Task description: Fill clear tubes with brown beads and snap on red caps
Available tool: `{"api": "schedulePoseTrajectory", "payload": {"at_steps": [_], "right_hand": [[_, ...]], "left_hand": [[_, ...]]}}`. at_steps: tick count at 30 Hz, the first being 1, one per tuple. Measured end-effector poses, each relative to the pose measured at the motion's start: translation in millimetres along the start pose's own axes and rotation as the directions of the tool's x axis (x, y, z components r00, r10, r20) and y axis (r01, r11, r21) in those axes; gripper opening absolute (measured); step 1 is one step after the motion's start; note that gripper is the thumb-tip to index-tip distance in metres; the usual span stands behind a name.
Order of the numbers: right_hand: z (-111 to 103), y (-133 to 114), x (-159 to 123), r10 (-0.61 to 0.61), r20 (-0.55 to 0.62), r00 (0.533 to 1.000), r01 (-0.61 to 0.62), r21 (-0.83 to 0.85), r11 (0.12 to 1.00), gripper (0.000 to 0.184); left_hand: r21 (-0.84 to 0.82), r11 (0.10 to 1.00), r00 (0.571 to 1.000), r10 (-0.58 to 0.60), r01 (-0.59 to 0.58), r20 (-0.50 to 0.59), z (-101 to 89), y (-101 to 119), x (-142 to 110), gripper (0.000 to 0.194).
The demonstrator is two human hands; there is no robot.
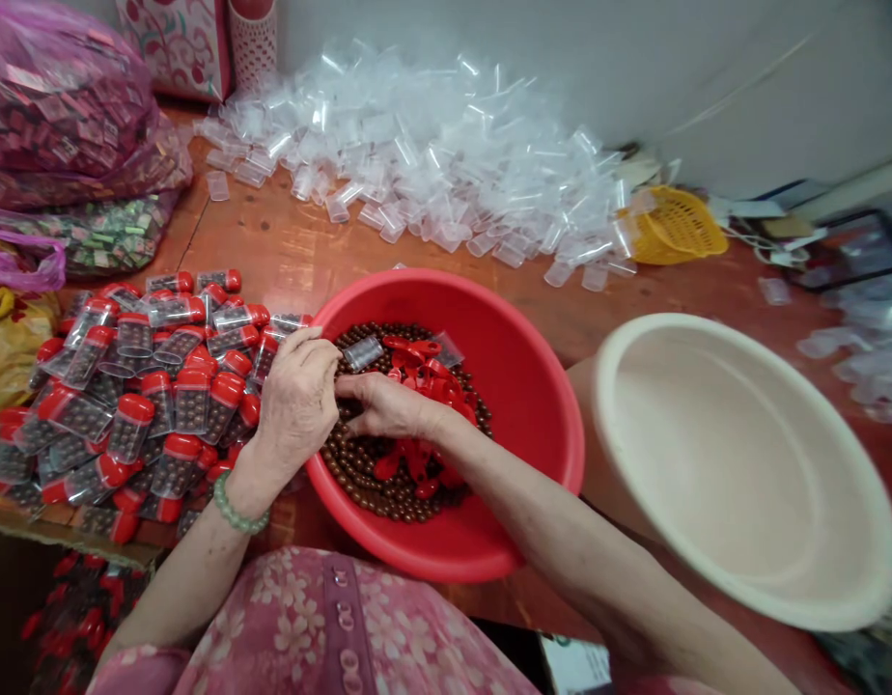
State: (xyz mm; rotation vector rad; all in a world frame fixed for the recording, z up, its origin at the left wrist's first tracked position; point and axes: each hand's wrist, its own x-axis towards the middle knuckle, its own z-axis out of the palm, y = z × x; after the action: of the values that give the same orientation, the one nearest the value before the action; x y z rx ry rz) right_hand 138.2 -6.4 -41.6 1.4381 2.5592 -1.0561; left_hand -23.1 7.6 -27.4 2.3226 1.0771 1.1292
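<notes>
A red basin [537, 405] holds brown round beads [395, 500], a heap of red plastic caps [428, 372] and a small clear container [362, 353]. At the basin's left rim, my left hand [297, 396] is closed with curled fingers; whatever is in it is hidden. My right hand [388, 405] reaches into the basin over the beads, its thumb and fingers drawn together close to my left hand. I cannot make out what those fingers grip. Left of the basin lies a pile of clear containers [192, 398] filled with dark beads and topped with red caps.
Many clear plastic containers [417, 164] are heaped along the wall, beside a yellow basket [674, 227]. A cream basin [713, 463] stands at the right. Purple bags [62, 106] of small packets sit at the far left. More capped containers [80, 608] lie below the table edge.
</notes>
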Motion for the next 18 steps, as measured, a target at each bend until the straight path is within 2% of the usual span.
{"api": "schedulePoseTrajectory", "payload": {"at_steps": [3,6,9,13,15,18], "right_hand": [[-2.9,3.4,-2.2,0.005,-0.062,0.998,0.013,0.291,0.957,0.036],[-12.1,2.5,-10.4,0.073,-0.116,0.991,0.016,0.629,0.777,0.045],[-25.3,-1.5,-23.0,0.125,-0.165,0.978,0.031,0.713,0.7,0.048],[-37.7,-4.3,-35.0,0.152,-0.213,0.965,0.07,0.769,0.636,0.044],[-40.9,-3.8,-37.5,0.163,-0.243,0.956,0.102,0.8,0.591,0.045],[-44.3,-3.3,-39.5,0.161,-0.272,0.949,0.133,0.805,0.578,0.044]], "left_hand": [[-0.021,1.0,1.0,0.005,-0.006,-0.027,-2.4,0.8,-1.7,0.021],[-0.084,0.996,0.998,-0.031,0.026,-0.061,-10.2,5.8,-4.8,0.022],[-0.195,0.974,0.992,-0.122,0.114,-0.031,-21.0,14.0,-6.9,0.025],[-0.375,0.883,0.959,-0.245,0.281,0.142,-27.0,22.0,-6.2,0.033],[-0.468,0.795,0.92,-0.295,0.386,0.257,-24.4,23.3,-4.7,0.041],[-0.53,0.685,0.857,-0.302,0.5,0.418,-17.6,23.9,-0.6,0.054]]}}
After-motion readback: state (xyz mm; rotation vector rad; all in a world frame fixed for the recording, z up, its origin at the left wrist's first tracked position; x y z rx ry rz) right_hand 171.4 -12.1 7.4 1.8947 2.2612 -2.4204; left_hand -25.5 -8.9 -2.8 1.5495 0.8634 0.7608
